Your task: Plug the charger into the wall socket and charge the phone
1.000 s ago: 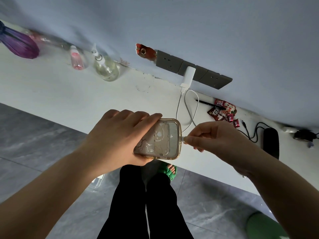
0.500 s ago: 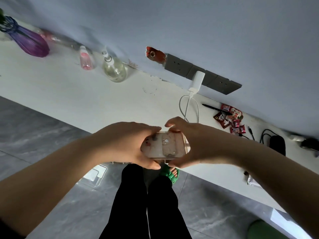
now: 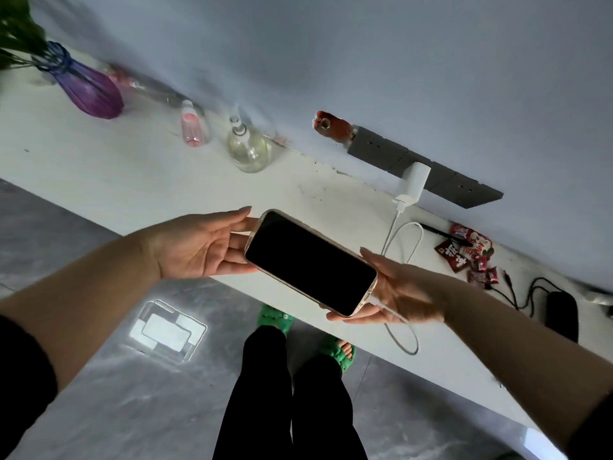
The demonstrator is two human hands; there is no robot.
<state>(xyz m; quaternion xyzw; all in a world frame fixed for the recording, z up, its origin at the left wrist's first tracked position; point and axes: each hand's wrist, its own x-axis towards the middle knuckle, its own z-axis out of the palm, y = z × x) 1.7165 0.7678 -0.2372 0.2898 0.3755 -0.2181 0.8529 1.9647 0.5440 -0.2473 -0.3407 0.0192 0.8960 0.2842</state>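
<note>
A phone (image 3: pixel 310 262) in a clear case lies screen up, its screen dark, held between both hands above the front edge of the white counter (image 3: pixel 139 174). My left hand (image 3: pixel 199 247) supports its upper end with the fingers under it. My right hand (image 3: pixel 403 293) holds the lower end, where the white cable (image 3: pixel 403 330) enters the phone. The cable loops up to the white charger (image 3: pixel 413 182), which sits plugged into the grey wall socket strip (image 3: pixel 464 187).
On the counter stand a purple vase (image 3: pixel 89 89), a pink bottle (image 3: pixel 191 127) and a clear pump bottle (image 3: pixel 247 146). Red snack packets (image 3: pixel 467 250), a pen and a black cable with a black device (image 3: pixel 560 313) lie to the right. Grey floor below.
The phone was back side up with my right hand pushing the cable plug into it; both hands then turned it over, and now the dark screen faces up.
</note>
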